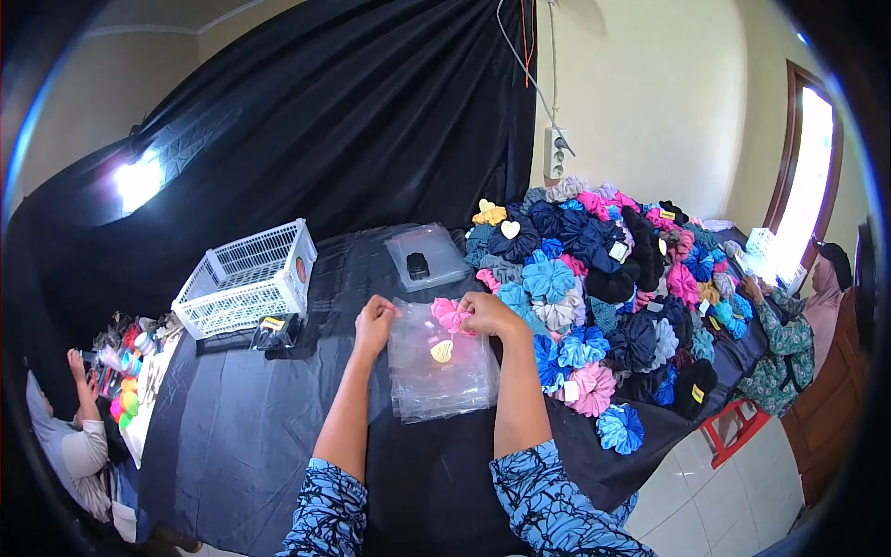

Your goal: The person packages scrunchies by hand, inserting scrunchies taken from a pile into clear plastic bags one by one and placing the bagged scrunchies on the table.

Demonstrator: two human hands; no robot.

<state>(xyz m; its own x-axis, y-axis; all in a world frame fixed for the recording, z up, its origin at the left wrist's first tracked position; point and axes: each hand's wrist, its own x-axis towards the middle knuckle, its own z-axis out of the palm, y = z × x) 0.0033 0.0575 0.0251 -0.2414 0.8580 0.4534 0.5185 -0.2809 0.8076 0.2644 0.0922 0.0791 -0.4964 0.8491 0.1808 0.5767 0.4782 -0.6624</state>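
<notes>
Pink scrunchie (pixel 449 316), head view: at the clear bags' (pixel 445 388) upper end, inside or atop unclear. Right hand (pixel 492 314) pinches it, fingers closed; left hand (pixel 375 323) pinches a bag corner. Light, even tension should prevent creasing.
</notes>
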